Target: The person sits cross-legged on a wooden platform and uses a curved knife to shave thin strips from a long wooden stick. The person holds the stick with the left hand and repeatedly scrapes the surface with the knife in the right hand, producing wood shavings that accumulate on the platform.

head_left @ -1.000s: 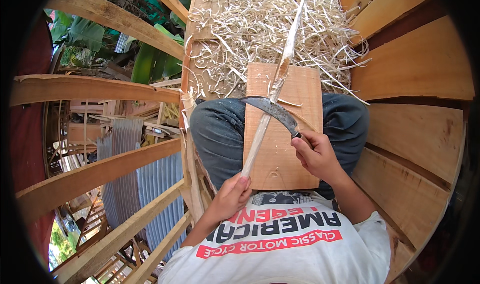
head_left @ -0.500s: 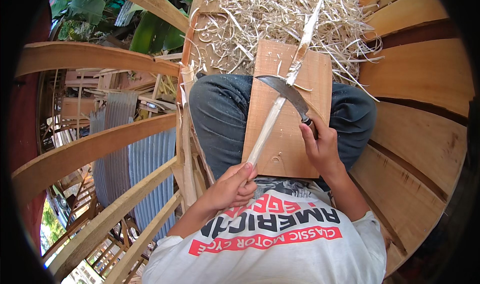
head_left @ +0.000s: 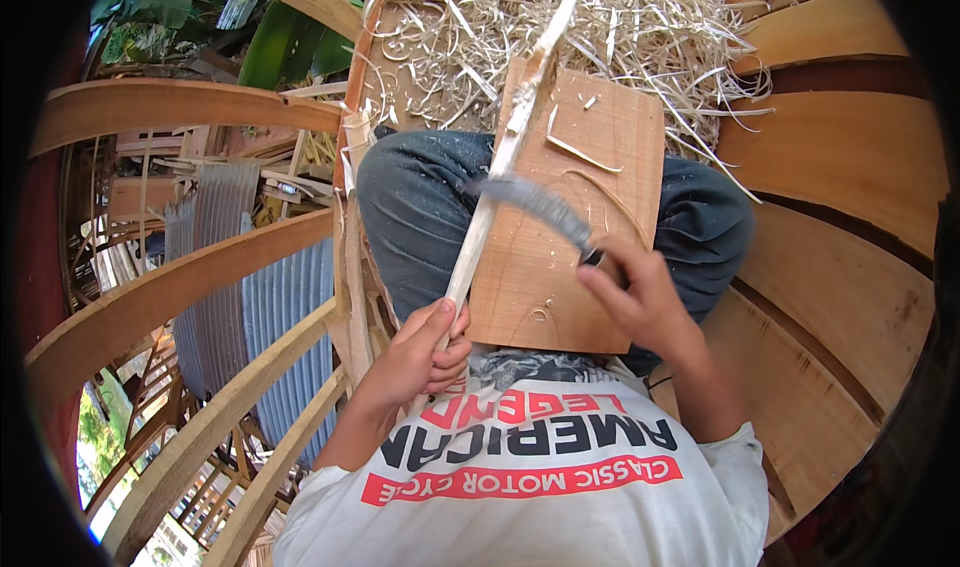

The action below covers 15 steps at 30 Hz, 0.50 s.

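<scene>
— Fingers (head_left: 440, 342) of left hand (head_left: 415, 357)?
— Wrapped around long pale wooden stick (head_left: 495, 182), axis running up and away.
— Right hand (head_left: 635, 297)?
— Clenched on curved grey metal blade (head_left: 535, 202), crossing stick just beyond left fingers, over brown wooden board (head_left: 560, 277).

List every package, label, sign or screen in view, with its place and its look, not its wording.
No packages, signs or screens in view.
Printed shirt: on the person's chest at the lower edge; white fabric with dark and red block lettering and a red band, just below the left hand gripping the pale stick.

Shavings pile (head_left: 640, 27) beyond board (head_left: 570, 257); planks (head_left: 840, 297) rt.
</scene>
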Available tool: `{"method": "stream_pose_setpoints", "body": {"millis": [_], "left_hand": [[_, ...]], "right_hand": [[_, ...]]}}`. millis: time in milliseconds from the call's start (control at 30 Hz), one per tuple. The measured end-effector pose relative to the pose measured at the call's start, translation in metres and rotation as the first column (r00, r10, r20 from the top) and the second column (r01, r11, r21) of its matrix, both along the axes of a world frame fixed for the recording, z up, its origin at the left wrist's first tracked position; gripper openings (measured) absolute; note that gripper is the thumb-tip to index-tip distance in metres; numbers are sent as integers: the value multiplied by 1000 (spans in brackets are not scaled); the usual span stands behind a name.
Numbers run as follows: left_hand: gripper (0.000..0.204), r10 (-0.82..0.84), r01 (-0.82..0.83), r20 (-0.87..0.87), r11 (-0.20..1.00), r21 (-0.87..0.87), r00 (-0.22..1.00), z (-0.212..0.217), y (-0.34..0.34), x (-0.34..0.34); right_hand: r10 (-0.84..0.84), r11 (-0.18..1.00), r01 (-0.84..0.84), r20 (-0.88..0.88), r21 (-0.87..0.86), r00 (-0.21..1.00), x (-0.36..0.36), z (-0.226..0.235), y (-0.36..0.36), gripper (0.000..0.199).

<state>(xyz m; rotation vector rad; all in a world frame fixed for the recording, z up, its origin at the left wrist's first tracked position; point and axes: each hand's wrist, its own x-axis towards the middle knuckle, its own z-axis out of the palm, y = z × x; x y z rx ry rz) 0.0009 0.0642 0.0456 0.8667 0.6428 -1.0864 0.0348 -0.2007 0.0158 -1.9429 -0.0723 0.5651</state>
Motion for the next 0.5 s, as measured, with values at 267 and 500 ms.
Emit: {"method": "stream_pose_setpoints", "body": {"millis": [267,500], "left_hand": [[36,-295,212,277,932,294,914,-4,-5,-9],[35,-250,196,254,956,218,934,-4,-5,-18]], "right_hand": [[-58,895,258,-478,364,877,6,-13,-14,21],[-93,886,286,-465,364,880,6,-3,-10,21]]}}
